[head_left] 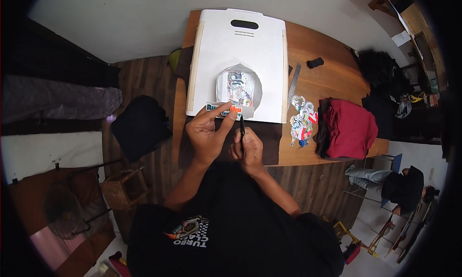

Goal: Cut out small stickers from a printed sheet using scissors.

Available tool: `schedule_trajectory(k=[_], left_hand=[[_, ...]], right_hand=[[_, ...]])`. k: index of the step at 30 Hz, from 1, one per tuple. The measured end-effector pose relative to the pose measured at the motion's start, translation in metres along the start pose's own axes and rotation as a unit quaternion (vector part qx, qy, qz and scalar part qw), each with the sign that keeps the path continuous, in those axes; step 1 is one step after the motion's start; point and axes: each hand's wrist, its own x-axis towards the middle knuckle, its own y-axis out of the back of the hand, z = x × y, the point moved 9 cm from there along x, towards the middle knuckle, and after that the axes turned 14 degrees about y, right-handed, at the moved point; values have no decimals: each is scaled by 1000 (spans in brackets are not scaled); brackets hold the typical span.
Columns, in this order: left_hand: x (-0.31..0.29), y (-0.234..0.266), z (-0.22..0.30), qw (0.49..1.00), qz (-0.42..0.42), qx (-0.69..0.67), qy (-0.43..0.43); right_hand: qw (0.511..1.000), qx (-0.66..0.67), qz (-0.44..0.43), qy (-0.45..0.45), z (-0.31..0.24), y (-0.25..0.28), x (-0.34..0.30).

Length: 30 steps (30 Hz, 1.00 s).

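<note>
My left hand [207, 131] pinches a small printed sticker [211, 108] with orange and teal lettering between thumb and fingers. In my right fist a slim black pointed tool [242, 125] stands upright, its tip by the sticker's right end; I cannot tell its exact kind. Both hands are over the near edge of a white panel [207, 60] with a handle slot. On the panel, just beyond my fingers, is a rounded whitish container or opening [259, 86] with colourful printed scraps [238, 86] in it.
Right of the panel, the wooden table [332, 55] bears a metal ruler [294, 82], a pile of cut-out stickers [303, 120], folded red cloth [349, 127] and a small black object [315, 62]. Dark cloth [139, 125] lies at left. Another person [402, 188] is at far right.
</note>
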Motion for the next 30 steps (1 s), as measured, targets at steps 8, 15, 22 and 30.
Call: schedule_trajectory(k=[8, 15, 22, 30], left_hand=[[2, -3, 5, 999, -9, -39, -19], [1, 0, -12, 998, -11, -46, 36], [0, -2, -5, 998, -10, -59, 1], [1, -3, -4, 997, -13, -71, 3]], right_hand=[[1000, 7, 4, -4, 2, 1, -2], [1000, 9, 8, -5, 1, -1, -1], [1000, 5, 8, -1, 1, 0, -2], [1000, 6, 10, -2, 0, 0, -2]])
